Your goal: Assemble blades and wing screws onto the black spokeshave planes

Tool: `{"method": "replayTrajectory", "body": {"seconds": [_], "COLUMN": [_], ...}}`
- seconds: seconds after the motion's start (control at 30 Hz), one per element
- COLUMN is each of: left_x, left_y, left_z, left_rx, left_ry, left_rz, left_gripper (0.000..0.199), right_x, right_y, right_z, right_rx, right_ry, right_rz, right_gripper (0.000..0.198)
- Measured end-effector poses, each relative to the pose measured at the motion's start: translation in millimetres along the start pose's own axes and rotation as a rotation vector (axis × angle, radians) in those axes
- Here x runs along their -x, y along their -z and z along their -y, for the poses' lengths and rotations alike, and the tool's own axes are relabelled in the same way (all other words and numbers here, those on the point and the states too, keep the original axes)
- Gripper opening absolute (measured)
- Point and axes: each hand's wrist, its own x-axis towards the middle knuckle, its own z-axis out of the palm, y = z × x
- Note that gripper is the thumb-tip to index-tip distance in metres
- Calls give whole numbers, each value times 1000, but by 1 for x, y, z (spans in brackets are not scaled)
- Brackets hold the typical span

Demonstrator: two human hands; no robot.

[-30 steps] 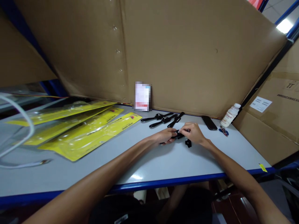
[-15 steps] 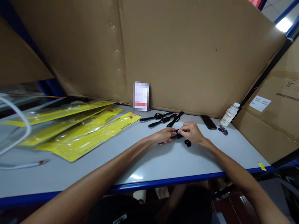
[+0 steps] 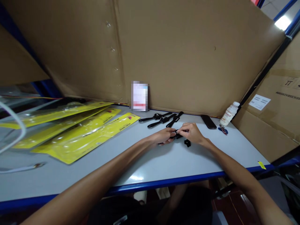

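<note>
My left hand (image 3: 165, 136) is closed around a black spokeshave (image 3: 178, 136), largely hidden by my fingers, held low over the table. My right hand (image 3: 191, 132) is closed too, its thumb and fingertips pinching at the middle of the same tool; any small part between them is too small to make out. Just below the right hand lies a small black lobed piece (image 3: 187, 142) on the tabletop. Beyond my hands rest three more black spokeshaves, one on the left (image 3: 146, 119), one in the middle (image 3: 154, 124) and one on the right (image 3: 174, 119).
Yellow blister cards (image 3: 93, 140) spread across the left of the table (image 3: 150, 168). A blurred upright card (image 3: 140, 97) leans on the cardboard wall (image 3: 182, 62). At the right are a phone (image 3: 208, 122), a white bottle (image 3: 229, 114) and keys (image 3: 223, 129). A white cable (image 3: 21, 168) lies far left.
The view has shifted slightly. Both hands stay at the spokeshave in nearly the same grip, with only small finger movement.
</note>
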Motion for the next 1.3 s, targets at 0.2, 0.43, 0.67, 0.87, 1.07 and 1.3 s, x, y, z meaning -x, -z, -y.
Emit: {"method": "replayTrajectory", "body": {"seconds": [0.2,0.43,0.67,0.87,1.07,1.3], "left_x": [0,-1,3,7,10,8], "left_y": [0,1,8,13,12,12], "left_z": [0,2,1,1,-1,1], "left_rx": [-15,-26,-37,-29,-6,26], "left_ry": [18,-18,-87,-120,-115,-125], "left_rz": [-11,15,118,168,167,190], "left_gripper": [9,21,28,26,19,17], "right_x": [0,2,2,1,2,6], "right_y": [-1,7,20,23,22,13], "right_z": [1,-1,-7,-7,-3,6], "right_rx": [57,67,10,-15,54,351], "right_ry": [19,79,150,182,204,294], "right_rz": [-28,-5,61,91,83,14], "right_gripper": [20,17,14,17,12,29]}}
